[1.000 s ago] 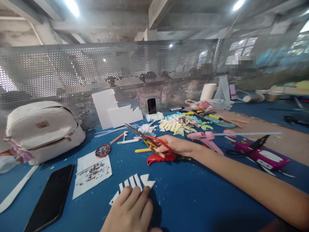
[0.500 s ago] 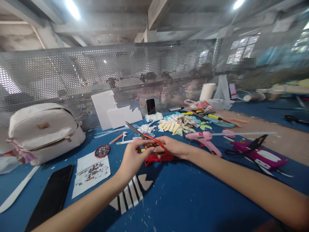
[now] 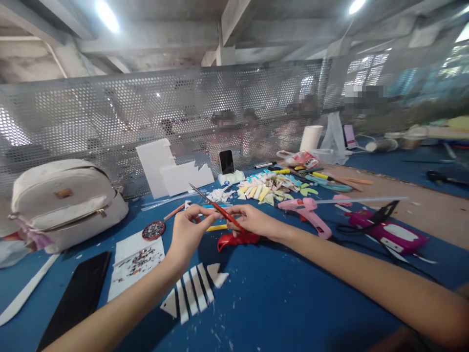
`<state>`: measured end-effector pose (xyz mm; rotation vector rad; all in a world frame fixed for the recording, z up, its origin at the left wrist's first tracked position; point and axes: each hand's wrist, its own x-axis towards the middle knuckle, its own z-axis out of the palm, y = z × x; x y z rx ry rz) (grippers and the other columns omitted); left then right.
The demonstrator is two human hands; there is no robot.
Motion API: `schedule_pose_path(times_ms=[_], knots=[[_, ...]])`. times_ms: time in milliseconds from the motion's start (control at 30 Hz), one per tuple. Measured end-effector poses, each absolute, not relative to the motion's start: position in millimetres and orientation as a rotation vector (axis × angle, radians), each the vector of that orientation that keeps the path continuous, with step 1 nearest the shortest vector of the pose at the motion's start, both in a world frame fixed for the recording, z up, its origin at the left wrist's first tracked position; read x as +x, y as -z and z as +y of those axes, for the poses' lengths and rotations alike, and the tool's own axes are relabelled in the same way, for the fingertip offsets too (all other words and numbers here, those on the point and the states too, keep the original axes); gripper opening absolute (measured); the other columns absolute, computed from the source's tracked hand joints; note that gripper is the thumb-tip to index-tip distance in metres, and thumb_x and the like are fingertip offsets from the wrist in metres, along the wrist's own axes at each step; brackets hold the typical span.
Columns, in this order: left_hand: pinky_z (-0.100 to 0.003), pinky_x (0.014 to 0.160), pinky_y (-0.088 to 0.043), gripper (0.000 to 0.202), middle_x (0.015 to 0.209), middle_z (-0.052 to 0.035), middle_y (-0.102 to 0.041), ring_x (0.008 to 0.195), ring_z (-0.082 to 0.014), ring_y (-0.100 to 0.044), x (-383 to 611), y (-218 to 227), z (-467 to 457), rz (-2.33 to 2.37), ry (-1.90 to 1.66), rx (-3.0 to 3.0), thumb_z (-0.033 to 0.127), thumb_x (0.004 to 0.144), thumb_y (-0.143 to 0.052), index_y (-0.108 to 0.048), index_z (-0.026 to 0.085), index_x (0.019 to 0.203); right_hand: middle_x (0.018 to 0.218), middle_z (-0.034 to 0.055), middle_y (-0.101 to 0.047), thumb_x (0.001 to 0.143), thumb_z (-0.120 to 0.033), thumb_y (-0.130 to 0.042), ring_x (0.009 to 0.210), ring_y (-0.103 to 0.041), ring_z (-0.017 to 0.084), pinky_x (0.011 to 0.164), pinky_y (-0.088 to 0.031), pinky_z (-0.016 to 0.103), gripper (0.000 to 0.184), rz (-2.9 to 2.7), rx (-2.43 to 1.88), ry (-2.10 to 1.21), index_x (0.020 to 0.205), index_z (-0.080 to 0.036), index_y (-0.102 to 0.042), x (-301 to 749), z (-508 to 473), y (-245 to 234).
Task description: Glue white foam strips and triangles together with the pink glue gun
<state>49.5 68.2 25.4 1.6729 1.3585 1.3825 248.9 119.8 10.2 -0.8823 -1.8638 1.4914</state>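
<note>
My right hand (image 3: pixel 252 221) grips red-handled scissors (image 3: pixel 223 217), their blades pointing up and left over the blue table (image 3: pixel 293 303). My left hand (image 3: pixel 188 230) reaches in from the left, its fingers curled and pinched close under the blades; I cannot make out what they pinch. Several white foam strips (image 3: pixel 192 293) lie in a row on the table just in front of my left forearm. A yellow stick (image 3: pixel 217 227) lies between my hands.
A white backpack (image 3: pixel 62 200) sits at the left, a black phone (image 3: pixel 75 298) and a white paper with small beads (image 3: pixel 136 259) in front of it. A pink glue gun (image 3: pixel 306 211), a magenta tool (image 3: pixel 388 234), coloured foam bits (image 3: pixel 269 189), and white foam sheets (image 3: pixel 166 171) lean on the mesh.
My left hand left the white strips near the table's front and rose to the scissors' blades. The right hand with the scissors shifted slightly left.
</note>
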Motion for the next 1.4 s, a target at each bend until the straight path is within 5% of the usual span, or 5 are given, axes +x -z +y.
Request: schedule_pose_path(times_ms=[267, 733, 1033, 1267, 1400], knots=[[-0.03, 0.079, -0.05, 0.022, 0.092, -0.0071, -0.075, 0.093, -0.019, -0.067, 49.0, -52.5, 66.8, 1.134, -1.473, 1.557, 0.038, 0.075, -0.076, -0.071, 0.017, 0.072, 0.091, 0.0005, -0.067, 0.086, -0.016, -0.071, 0.082, -0.065, 0.018, 0.08, -0.053, 0.038, 0.022, -1.987, -0.896, -1.2, 0.107, -0.015, -0.065, 248.5, 127.7, 2.1], [-0.018, 0.055, -0.044, 0.029, 0.061, -0.0005, -0.068, 0.054, -0.0062, -0.055, 33.7, -30.4, 39.4, 1.178, -1.225, 1.326, 0.039, 0.068, -0.083, -0.071, 0.013, 0.072, 0.121, 0.0103, -0.069, 0.077, -0.011, -0.07, 0.105, -0.065, 0.023, 0.098, -0.051, 0.044, 0.049, -1.922, -0.809, -1.088, 0.124, -0.018, -0.059, 243.3, 124.1, 8.2], [-0.02, 0.054, -0.045, 0.017, 0.06, 0.007, -0.059, 0.052, -0.0061, -0.053, 38.9, -17.3, 48.1, 1.277, -1.111, 1.28, 0.021, 0.083, -0.075, -0.062, 0.013, 0.075, 0.118, 0.0115, -0.068, 0.078, -0.014, -0.067, 0.109, -0.065, 0.024, 0.086, -0.06, 0.039, 0.051, -1.86, -0.806, -1.07, 0.128, -0.018, -0.056, 241.4, 115.8, 8.3], [-0.024, 0.059, -0.05, 0.025, 0.055, 0.0095, -0.058, 0.053, -0.0097, -0.058, 40.7, -10.9, 54.7, 1.236, -1.018, 1.455, 0.024, 0.076, -0.081, -0.065, 0.014, 0.093, 0.116, 0.0103, -0.068, 0.077, -0.012, -0.065, 0.11, -0.065, 0.024, 0.084, -0.062, 0.038, 0.052, -1.831, -0.809, -1.034, 0.128, -0.02, -0.056, 239.3, 113.4, 9.8], [-0.026, 0.058, -0.047, 0.014, 0.061, 0.0021, -0.064, 0.054, -0.0104, -0.057, 30.8, -13.2, 53.4, 1.222, -0.908, 1.627, 0.027, 0.072, -0.08, -0.074, 0.015, 0.078, 0.119, 0.0108, -0.066, 0.079, -0.016, -0.066, 0.115, -0.063, 0.026, 0.088, -0.061, 0.04, 0.052, -1.81, -0.815, -1.011, 0.13, -0.021, -0.055, 239.7, 113.3, 12.3]])
